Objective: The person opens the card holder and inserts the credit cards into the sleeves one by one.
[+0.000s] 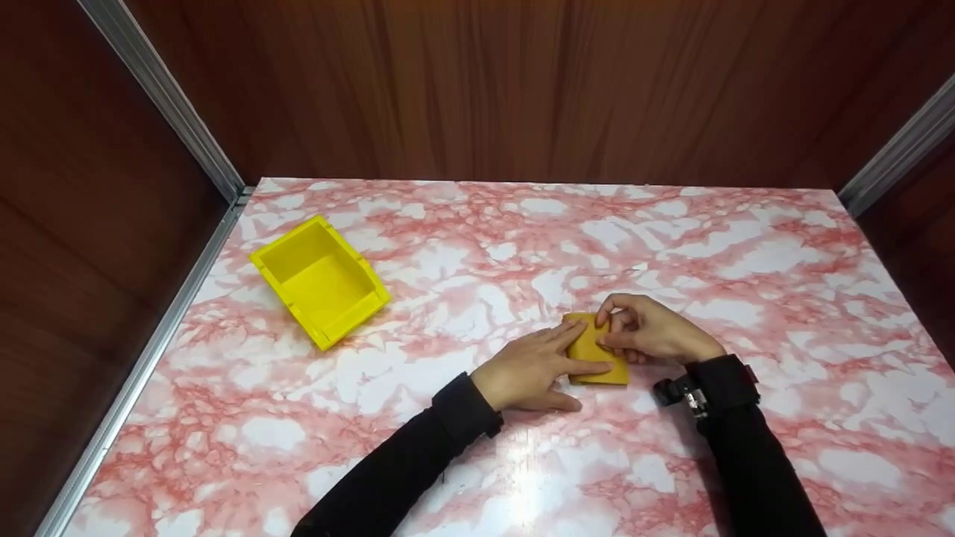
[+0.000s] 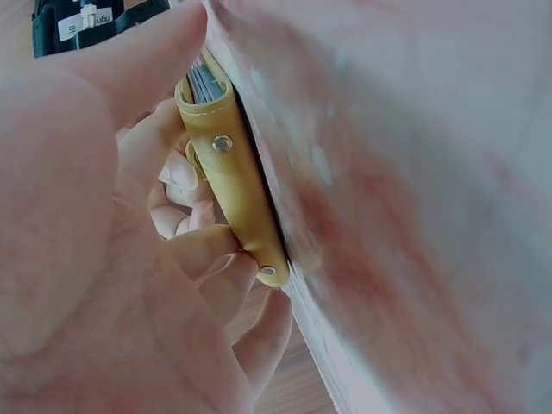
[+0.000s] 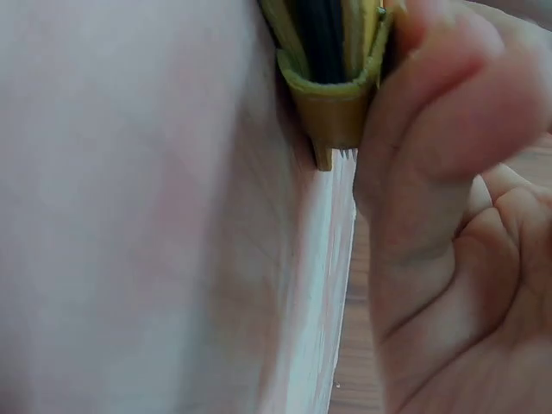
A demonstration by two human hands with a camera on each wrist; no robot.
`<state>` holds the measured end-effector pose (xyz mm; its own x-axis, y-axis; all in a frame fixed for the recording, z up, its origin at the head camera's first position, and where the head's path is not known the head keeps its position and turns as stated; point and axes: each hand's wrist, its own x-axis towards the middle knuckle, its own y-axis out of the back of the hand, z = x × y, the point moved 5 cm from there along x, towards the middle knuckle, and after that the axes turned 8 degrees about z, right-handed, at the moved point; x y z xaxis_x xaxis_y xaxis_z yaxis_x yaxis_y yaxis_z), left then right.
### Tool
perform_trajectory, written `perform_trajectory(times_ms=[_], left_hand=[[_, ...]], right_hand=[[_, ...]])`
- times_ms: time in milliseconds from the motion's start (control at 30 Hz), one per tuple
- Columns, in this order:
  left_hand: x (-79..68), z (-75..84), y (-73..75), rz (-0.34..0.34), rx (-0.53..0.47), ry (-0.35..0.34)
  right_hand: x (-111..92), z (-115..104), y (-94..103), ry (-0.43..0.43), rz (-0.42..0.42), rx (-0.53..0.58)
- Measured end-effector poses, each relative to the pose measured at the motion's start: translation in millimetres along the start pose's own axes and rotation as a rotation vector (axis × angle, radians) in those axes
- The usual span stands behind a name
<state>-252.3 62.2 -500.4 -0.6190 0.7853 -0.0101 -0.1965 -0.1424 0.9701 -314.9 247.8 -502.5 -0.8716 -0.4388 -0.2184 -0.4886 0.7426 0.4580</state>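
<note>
A small yellow leather card holder (image 1: 588,350) lies on the marbled table, below the middle of the head view. In the left wrist view its rounded edge carries two metal rivets, and a stack of thin cards (image 2: 204,84) shows at its open end. My left hand (image 1: 531,367) rests on it from the left, fingers spread and mostly straight over its top. From the right, my right hand (image 1: 656,330) pinches at the card holder's upper face with thumb and index finger. The right wrist view shows the thumb (image 3: 466,112) beside the holder's end; the pinched part is hidden there.
A bright yellow open bin (image 1: 321,283) stands at the left of the table (image 1: 477,246), with nothing visible inside. Dark wood-grain panels (image 1: 477,89) with metal frame edges enclose the back and sides. A small dark device (image 1: 683,395) sits at the right wrist.
</note>
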Motion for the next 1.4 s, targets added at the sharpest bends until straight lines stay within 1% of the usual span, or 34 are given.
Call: perform_trajectory(times_ms=[200,300,400,533,600,667,767,933,1033,1167,1300,1400], left_hand=[[1.0,0.3,-1.0,-0.009,0.016,0.010],[1.4,-0.2,-1.4,-0.012,0.023,0.021],[1.3,-1.8,-2.5,-0.016,0.027,0.032],[0.7,-3.0,-3.2,-0.019,0.022,0.037],[0.8,-2.8,-3.0,-0.020,0.023,0.033],[0.7,-2.5,-2.5,-0.023,0.027,0.029],[0.2,-2.1,-2.3,-0.030,0.038,0.026],[-0.5,-2.3,-3.2,-0.041,0.031,0.036],[-0.4,-2.7,-3.5,-0.046,0.025,0.042],[-0.9,-2.5,-2.9,-0.054,0.012,0.048],[-0.9,-2.6,-3.0,-0.057,0.005,0.046],[-0.7,-2.6,-3.4,-0.057,-0.001,0.043]], right_hand=[[-3.4,3.8,6.6,0.033,-0.054,0.061],[-7.9,3.1,12.5,0.059,-0.063,0.064],[-11.1,-0.1,14.4,0.073,-0.050,-0.012],[-10.1,-7.8,11.2,0.099,-0.004,-0.179],[-9.4,-10.6,10.3,0.103,0.024,-0.220],[-9.8,-12.3,11.2,0.112,0.045,-0.233],[-10.9,-10.6,12.8,0.098,0.026,-0.171],[-7.7,-2.0,11.1,0.085,-0.055,-0.009],[-4.6,2.6,9.8,0.093,-0.072,0.044],[-3.2,4.6,9.4,0.108,-0.073,0.051],[-1.4,3.8,6.4,0.112,-0.052,0.007],[0.6,4.0,4.3,0.096,-0.014,-0.035]])
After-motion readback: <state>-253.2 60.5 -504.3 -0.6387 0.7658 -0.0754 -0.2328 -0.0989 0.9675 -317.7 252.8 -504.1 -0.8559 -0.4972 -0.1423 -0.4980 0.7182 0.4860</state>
